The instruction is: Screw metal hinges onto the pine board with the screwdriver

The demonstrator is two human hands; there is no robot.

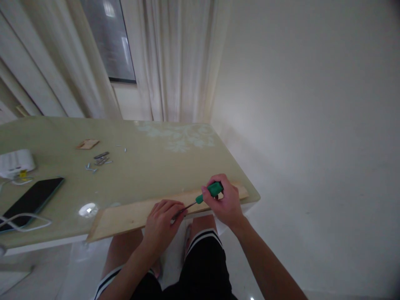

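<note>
A long pale wooden board (121,217) lies along the table's front edge, partly overhanging it. My right hand (227,204) is closed around the green handle of a screwdriver (214,189). Its shaft slants down to the left, toward my left thumb. My left hand (164,218) is closed at the board's near edge, fingers on top, pinning a small dark metal piece that looks like a hinge (177,214). The screwdriver's tip meets this piece; whether a screw sits there is hidden by the fingers.
On the glossy green table (150,166) lie loose screws (91,168), several metal hinges (101,159) and a small wooden piece (88,144). A phone (33,200), a white cable (31,216) and a white box-like device (17,162) are at left. A wall (306,125) stands right.
</note>
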